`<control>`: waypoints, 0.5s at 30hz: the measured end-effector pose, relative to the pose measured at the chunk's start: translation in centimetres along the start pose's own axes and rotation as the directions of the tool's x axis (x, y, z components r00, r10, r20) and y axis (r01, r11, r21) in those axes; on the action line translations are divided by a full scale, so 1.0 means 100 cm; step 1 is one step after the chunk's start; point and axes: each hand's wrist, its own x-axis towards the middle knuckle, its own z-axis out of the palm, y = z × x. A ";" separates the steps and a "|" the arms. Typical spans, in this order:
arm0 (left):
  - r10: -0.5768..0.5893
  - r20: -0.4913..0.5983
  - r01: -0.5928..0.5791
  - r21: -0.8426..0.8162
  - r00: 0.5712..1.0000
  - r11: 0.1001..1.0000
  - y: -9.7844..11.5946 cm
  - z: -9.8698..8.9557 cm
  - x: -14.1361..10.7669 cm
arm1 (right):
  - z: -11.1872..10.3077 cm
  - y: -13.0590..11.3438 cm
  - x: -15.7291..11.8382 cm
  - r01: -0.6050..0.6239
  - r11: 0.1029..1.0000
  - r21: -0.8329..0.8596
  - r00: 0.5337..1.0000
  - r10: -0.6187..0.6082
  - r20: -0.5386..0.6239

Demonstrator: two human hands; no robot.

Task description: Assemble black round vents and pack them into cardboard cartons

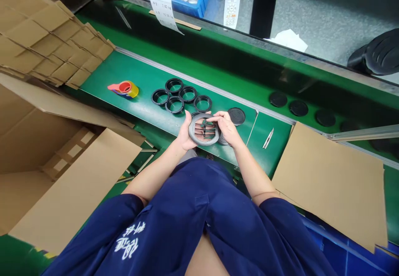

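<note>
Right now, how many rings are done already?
Four black rings sit grouped on the green table, seemingly finished. Both hands, left hand and right hand, hold one grey slatted ring. Black discs wait along the belt.

Tape dispenser point(124, 88), remote point(232, 1), phone point(263, 11), cardboard sheet point(333, 180) on bench.

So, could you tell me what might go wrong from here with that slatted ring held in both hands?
The slatted ring is held in the air by left hand and right hand; a slip could drop it onto the black rings just beyond. The small blade lying close to the right forearm could perhaps nick it.
</note>
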 end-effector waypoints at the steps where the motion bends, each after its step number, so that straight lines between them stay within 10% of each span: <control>1: -0.008 0.003 0.008 0.001 1.000 1.000 0.000 0.001 -0.001 | 0.001 -0.001 0.000 -0.009 1.000 0.029 1.000 0.010 -0.016; 9: -0.019 -0.072 0.016 -0.051 0.997 0.999 0.006 -0.024 0.002 | 0.021 0.012 0.001 -0.045 0.999 0.029 0.999 0.045 0.006; 15: -0.200 -0.195 0.195 -0.042 0.960 0.980 0.015 -0.072 0.002 | 0.050 0.014 -0.008 0.198 0.942 -0.270 0.928 -0.092 0.362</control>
